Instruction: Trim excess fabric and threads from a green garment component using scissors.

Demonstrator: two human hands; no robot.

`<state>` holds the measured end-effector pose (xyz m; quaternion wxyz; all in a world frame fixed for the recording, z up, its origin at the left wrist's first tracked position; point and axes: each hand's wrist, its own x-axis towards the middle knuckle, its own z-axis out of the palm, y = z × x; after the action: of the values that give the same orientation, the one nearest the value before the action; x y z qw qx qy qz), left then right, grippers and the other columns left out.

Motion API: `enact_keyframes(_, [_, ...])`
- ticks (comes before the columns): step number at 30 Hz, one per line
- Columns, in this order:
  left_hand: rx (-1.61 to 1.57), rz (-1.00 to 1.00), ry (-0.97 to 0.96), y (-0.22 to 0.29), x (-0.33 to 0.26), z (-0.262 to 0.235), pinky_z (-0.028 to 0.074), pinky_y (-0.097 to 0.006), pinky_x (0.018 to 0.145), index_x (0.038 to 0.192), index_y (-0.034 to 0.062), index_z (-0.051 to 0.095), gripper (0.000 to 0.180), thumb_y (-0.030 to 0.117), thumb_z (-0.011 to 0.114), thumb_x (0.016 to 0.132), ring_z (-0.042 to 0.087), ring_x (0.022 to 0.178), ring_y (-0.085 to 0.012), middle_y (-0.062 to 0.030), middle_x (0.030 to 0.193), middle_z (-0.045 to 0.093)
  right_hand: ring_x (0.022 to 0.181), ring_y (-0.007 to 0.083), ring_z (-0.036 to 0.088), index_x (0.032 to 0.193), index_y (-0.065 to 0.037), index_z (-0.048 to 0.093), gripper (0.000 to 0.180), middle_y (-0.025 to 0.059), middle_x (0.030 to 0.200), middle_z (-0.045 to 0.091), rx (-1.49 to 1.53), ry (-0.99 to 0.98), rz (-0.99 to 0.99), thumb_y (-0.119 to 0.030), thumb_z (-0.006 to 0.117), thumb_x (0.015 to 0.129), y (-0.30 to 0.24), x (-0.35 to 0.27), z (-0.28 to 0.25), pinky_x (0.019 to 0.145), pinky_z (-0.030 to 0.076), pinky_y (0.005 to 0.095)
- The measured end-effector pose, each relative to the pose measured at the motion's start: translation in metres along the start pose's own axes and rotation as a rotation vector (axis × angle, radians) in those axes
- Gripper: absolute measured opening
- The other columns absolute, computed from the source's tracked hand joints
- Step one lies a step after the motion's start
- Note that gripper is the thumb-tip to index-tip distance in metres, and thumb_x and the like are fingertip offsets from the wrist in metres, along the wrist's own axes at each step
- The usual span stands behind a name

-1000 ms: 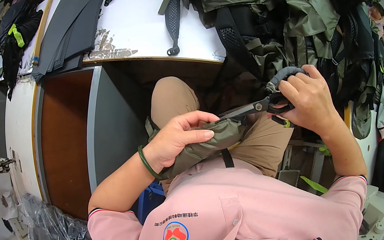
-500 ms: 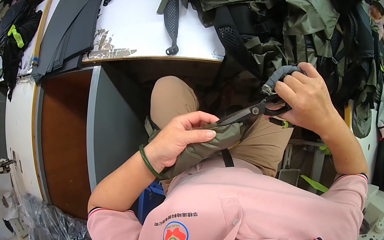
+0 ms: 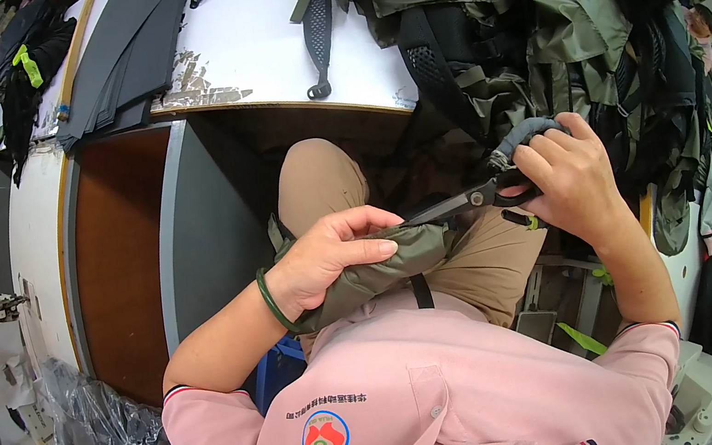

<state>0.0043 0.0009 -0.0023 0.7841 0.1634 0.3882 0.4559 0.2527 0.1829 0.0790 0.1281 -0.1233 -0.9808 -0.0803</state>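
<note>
Nearest: pink shirt [image 3: 508, 357]. Just beyond it, on the lap below the bench's front edge, lies the olive fabric [image 3: 421, 249], a folded bundle. Left hand [image 3: 325, 260] pinches its upper edge between thumb and fingers. Right hand [image 3: 571, 179] is wrapped around the handles of the black scissors [image 3: 447, 208], whose tips meet that edge beside the left fingertips; blade gap too fine to judge.

Change over the last half second: scissors' pivot slightly higher, blades a little flatter; left hand and fabric practically unmoved. Reading: the scissors are being worked in small movements at one spot, with the fabric held steady.

Farther: white bench [image 3: 273, 49]; mesh strap [image 3: 320, 37] reaching toward its front edge; dark grey sheets [image 3: 116, 60] at its left; olive-and-black bags [image 3: 569, 12] heaped over its right end.
</note>
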Motion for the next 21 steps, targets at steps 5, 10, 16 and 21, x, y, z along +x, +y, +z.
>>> enact_keyframes(5, [0.005,-0.005,0.012,-0.0025,0.0003,-0.0019,0.051,-0.026,0.091,0.121,0.0013,0.061,0.033,0.005,0.068,0.089,0.063,0.098,-0.0115,-0.0056,0.11,0.066,0.067,0.0241,0.055,0.081,-0.006,0.058,0.046,0.0037,0.067,0.051,0.083,0.0,0.011,-0.032,0.086,0.055,-0.0015,0.0046,-0.0033,0.082,0.046,0.0424])
enact_keyframes(10, [0.016,-0.011,0.013,-0.003,0.0002,-0.0025,0.05,-0.026,0.092,0.122,0.0013,0.061,0.033,0.005,0.068,0.089,0.063,0.1,-0.0114,-0.0057,0.111,0.066,0.069,0.0228,0.059,0.083,-0.01,0.059,0.042,0.0036,0.069,0.053,0.056,-0.03,-0.007,-0.032,0.085,0.059,-0.0012,0.0064,-0.0033,0.083,0.046,0.0416])
enact_keyframes(16, [0.022,-0.023,-0.014,-0.0025,0.0,-0.0009,0.05,-0.026,0.091,0.121,0.0012,0.061,0.033,0.004,0.067,0.089,0.063,0.1,-0.0114,-0.0064,0.112,0.066,0.067,0.0219,0.058,0.081,-0.011,0.057,0.041,0.0017,0.067,0.053,0.034,-0.059,-0.029,-0.03,0.085,0.059,0.0014,0.0004,0.0034,0.079,0.046,0.0391])
enact_keyframes(21, [0.011,-0.03,-0.043,-0.001,-0.0007,-0.0009,0.051,-0.026,0.092,0.122,0.0011,0.061,0.033,0.003,0.067,0.089,0.064,0.1,-0.0118,-0.0073,0.113,0.067,0.064,0.0227,0.059,0.078,-0.009,0.055,0.043,0.0032,0.065,0.056,0.07,-0.039,0.044,-0.03,0.087,0.059,0.0045,-0.001,0.004,0.073,0.044,0.0366])
